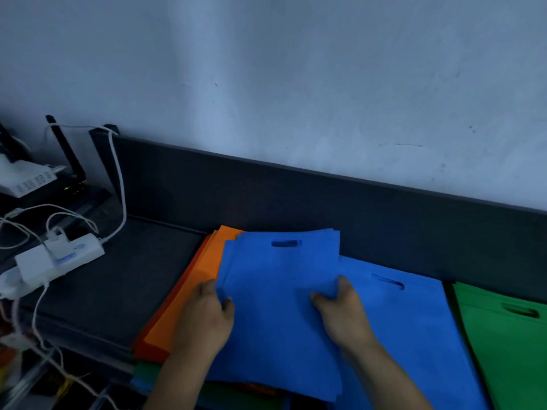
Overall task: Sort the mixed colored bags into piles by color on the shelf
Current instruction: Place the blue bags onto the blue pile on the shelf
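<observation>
Both forearms are getting cut off by the near edge of the frame, & the whole view is looking dim and a bit blurred. The left hand (204, 315) is gripping the left edge of a small stack of blue bags (278, 297), thumb on top, other fingers hidden under the fabric. The right hand (340, 303) is pinching the stack's right side, fingertips curling over the edge.

The stack is sitting tilted over two piles: an orange bag pile (189, 294) at left, mostly covered, w/ a darker red-orange layer peeking out beneath, and a blue bag pile (408, 321) at right. A green bag pile (503, 344) is lying furthest right, running out of frame. Green & blue edges are showing at the near side under the orange pile; can't tell what they belong to.

All are lying on a dark shelf (112, 279) w/ a raised back panel (266, 190) against the wall (296, 69). Far left: a white power strip (59, 258) w/ white cables (118, 184), plus a black router (74, 184), partly cropped.
</observation>
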Available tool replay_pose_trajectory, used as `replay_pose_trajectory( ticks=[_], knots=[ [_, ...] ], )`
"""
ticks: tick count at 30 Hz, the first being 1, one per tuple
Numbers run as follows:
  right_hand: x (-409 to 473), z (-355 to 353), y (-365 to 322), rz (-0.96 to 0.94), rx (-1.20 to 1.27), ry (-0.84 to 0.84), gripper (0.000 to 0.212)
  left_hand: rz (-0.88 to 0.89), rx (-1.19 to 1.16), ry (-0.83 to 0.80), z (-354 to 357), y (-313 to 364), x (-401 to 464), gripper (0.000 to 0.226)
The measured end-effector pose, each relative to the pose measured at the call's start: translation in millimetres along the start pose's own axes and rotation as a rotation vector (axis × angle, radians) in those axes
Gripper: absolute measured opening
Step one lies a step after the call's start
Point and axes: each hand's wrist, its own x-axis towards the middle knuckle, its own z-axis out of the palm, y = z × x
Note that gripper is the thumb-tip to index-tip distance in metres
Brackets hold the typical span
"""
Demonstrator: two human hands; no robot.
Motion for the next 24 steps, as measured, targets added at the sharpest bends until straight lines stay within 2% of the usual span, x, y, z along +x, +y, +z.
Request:
replay_pose_trajectory(
  ticks=[4,7,10,15,18,19,22,24],
  knots=[
    [3.5,-55.9,-0.8,0.030,0.062,0.023,0.025,0.064,-0.061,0.039,-0.6,31.3,-12.4,0.042],
    [11.3,-110.5,14.6,0.080,0.106,0.026,0.030,0.182,-0.214,-0.026,20.2,72.5,-25.5,0.045],
    [7.9,-148.4,32.0,0.096,0.054,0.042,0.023,0.203,-0.406,-0.120,50.1,106.2,-30.9,0.044],
    [-0.4,-192.8,61.9,0.160,0.013,0.107,0.029,0.173,-0.423,-0.303,94.4,144.9,-38.3,0.052],
    [-2.5,-212.9,73.3,0.165,-0.069,0.181,0.021,0.131,-0.380,-0.363,112.6,162.3,-45.8,0.057],
    [-3.6,-216.4,76.2,0.154,-0.095,0.181,0.027,0.127,-0.361,-0.359,115.7,165.7,-48.1,0.058],
    [-4.8,-227.3,82.8,0.128,-0.185,0.183,0.065,0.139,-0.332,-0.343,122.7,172.9,-50.5,0.059],
    [-3.1,-232.4,83.2,0.113,-0.173,0.176,0.069,0.144,-0.338,-0.308,124.7,172.6,-51.1,0.058]
  ],
)
